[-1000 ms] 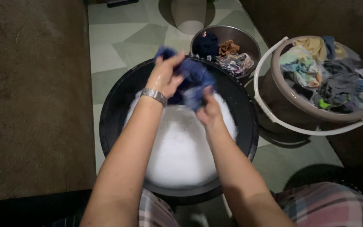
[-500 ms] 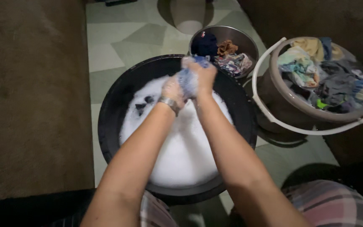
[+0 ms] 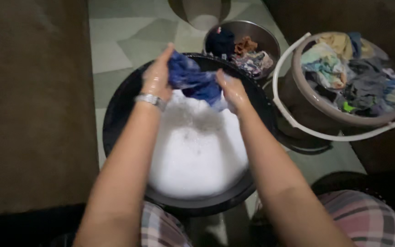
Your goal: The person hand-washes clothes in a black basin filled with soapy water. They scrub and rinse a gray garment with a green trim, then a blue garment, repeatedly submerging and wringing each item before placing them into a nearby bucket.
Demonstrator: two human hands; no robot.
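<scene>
Blue, wet cloth (image 3: 193,80) is stretched between the two hands above the far side of a round black basin (image 3: 120,110). The left hand (image 3: 157,77) pinches its left end with fingers closed, and the right hand (image 3: 232,91) grips the other end. White foam (image 3: 197,155) fills the basin, thick and bubbly. A silver watch (image 3: 151,99) circles the left wrist. Beyond sit a metal bowl (image 3: 270,41) and a brown bucket (image 3: 307,98) with a white handle, both holding crumpled clothes, on pale green floor tiles (image 3: 110,41).
</scene>
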